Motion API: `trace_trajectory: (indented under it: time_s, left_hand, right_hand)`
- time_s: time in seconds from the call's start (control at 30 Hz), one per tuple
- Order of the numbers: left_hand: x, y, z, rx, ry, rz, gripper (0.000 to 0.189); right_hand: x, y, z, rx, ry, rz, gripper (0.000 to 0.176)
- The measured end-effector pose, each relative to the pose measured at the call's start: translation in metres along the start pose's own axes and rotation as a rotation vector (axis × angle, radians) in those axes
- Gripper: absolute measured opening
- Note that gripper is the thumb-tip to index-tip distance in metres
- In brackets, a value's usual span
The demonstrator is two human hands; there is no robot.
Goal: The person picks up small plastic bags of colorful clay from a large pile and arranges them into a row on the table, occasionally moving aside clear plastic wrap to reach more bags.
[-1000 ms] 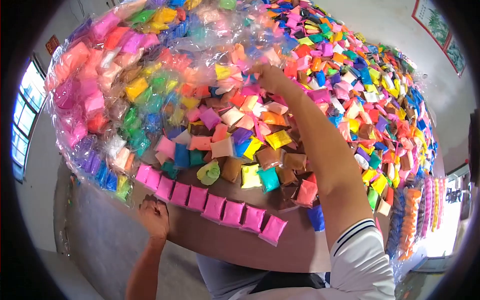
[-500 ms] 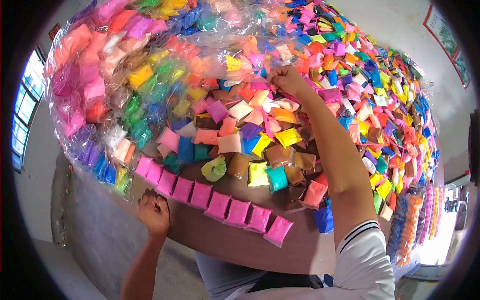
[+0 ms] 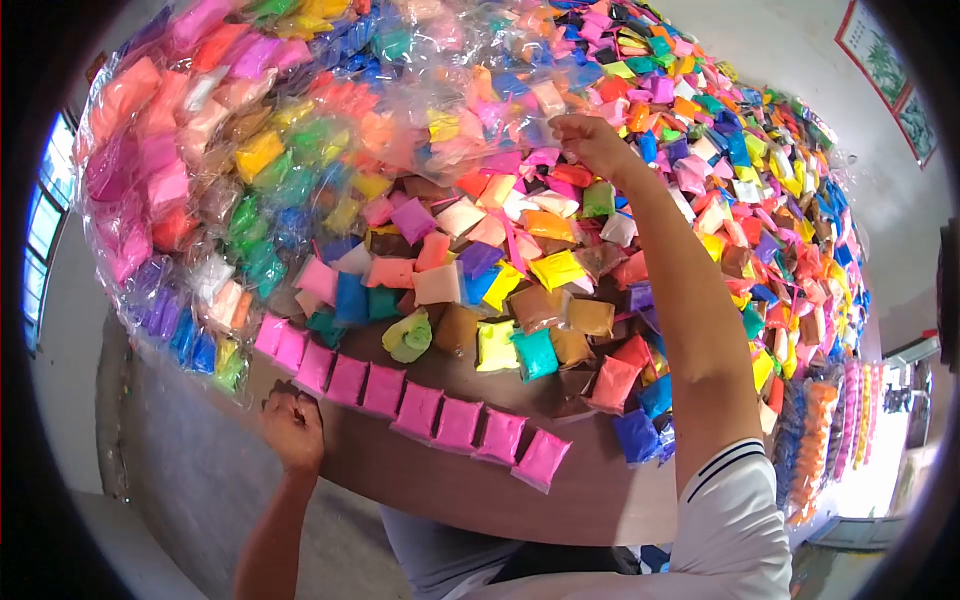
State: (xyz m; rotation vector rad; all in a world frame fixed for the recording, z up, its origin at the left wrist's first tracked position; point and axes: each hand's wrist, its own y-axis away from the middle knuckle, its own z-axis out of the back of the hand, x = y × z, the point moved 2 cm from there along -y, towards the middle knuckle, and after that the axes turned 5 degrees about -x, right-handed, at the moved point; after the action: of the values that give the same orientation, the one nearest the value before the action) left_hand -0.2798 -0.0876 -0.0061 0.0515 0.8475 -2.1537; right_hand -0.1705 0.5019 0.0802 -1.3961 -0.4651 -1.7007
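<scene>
A line of several bright pink packets (image 3: 417, 408) runs slantwise along the near side of the brown table (image 3: 400, 470). By its left end, at the table's edge, my left hand (image 3: 292, 428) is closed with curled fingers; whatever they hold, if anything, is hidden. My right hand (image 3: 592, 145) reaches far over the heap of small coloured packets (image 3: 690, 165). Its fingertips are pressed together at the border of a clear plastic bag, close to a peach packet (image 3: 548, 98). I cannot make out what they pinch.
Large clear bags of coloured packets (image 3: 160, 180) are piled at the left and back. Loose yellow (image 3: 498, 346), teal (image 3: 535, 354) and blue packets (image 3: 636, 436) lie between the heap and the pink line. Strips of packets (image 3: 815, 440) hang at the right.
My right hand has moved slightly up and away, out of the loose packets, uncovering a green one. My left hand stays by the table edge. The view has shifted a little.
</scene>
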Motion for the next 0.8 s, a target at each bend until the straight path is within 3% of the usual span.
trace_trajectory:
  time_s: [0.17,0.27,0.37,0.47,0.5,0.63,0.8]
  left_hand:
    - [-0.001,-0.001,-0.001,-0.023,-0.026,-0.040,0.023]
    - [-0.001,-0.001,0.001,-0.003,-0.034,-0.039,0.023]
    - [-0.003,-0.002,0.001,0.017,-0.031,-0.019,0.024]
    - [-0.003,-0.002,0.002,0.028,-0.025,-0.001,0.024]
    - [-0.002,-0.001,0.001,0.022,-0.023,0.001,0.024]
    - [-0.003,0.000,0.003,0.008,-0.041,0.000,0.024]
    - [-0.007,-0.004,0.005,0.008,0.017,0.024,0.023]
  right_hand:
    - [0.019,0.010,-0.044,0.247,0.109,-0.050,0.010]
    - [0.017,0.017,-0.083,0.399,0.153,-0.065,0.023]
    - [0.012,0.004,-0.104,0.165,0.420,0.195,0.042]
    - [0.023,-0.015,-0.097,0.125,0.384,0.141,0.050]
    - [0.044,-0.016,-0.094,0.127,0.551,0.128,0.055]
    - [0.039,-0.053,-0.082,0.126,0.379,0.119,0.062]
    - [0.037,-0.078,-0.081,0.107,0.255,0.161,0.053]
